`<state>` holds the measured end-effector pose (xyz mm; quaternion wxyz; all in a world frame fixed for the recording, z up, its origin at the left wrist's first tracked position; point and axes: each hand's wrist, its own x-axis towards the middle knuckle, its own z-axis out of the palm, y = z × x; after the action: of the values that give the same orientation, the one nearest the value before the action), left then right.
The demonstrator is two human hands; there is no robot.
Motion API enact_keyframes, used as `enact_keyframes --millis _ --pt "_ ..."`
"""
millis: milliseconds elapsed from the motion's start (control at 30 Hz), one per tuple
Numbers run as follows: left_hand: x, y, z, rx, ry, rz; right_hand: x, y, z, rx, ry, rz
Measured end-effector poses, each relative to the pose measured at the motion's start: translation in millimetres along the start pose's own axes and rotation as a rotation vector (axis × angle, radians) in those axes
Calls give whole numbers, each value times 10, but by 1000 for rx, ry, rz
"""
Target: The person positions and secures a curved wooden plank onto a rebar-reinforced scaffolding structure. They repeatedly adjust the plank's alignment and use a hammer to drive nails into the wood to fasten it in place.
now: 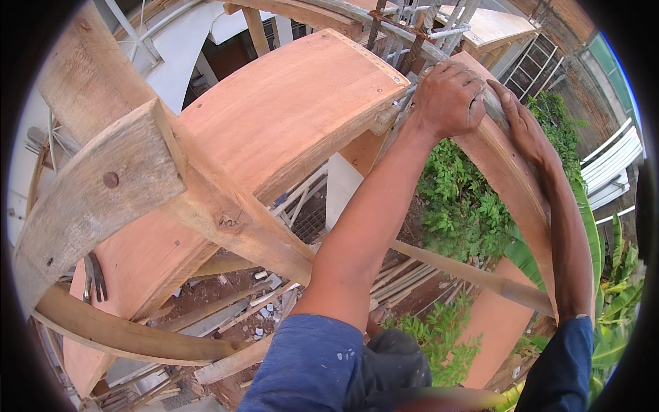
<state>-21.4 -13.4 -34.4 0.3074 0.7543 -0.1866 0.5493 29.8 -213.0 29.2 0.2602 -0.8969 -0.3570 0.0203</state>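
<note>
Both hands (480, 103) on curved plank (511, 178)

Your sleeves (309, 364) are dark blue with small pale paint specks. The plywood panel (288, 117) is reddish-orange with faint grain. The timber beam (110, 185) is weathered grey-brown, with one dark rusty bolt head (110, 180). The foliage (460, 206) below is bright green. The bamboo pole (467, 273) is tan.

left hand (449, 96) fingertips hidden over plywood edge (508, 172), perhaps gripping, rebar (412, 27) tops cut off
</note>
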Motion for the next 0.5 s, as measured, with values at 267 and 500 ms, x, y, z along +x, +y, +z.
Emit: enact_keyframes --millis 267,500 --pt "14 68 1 69 98 50 -68 -336 -5 -88 -19 -117" --pt "-97 63 -1 60 63 -3 -74 -329 0 -71 20 -112"
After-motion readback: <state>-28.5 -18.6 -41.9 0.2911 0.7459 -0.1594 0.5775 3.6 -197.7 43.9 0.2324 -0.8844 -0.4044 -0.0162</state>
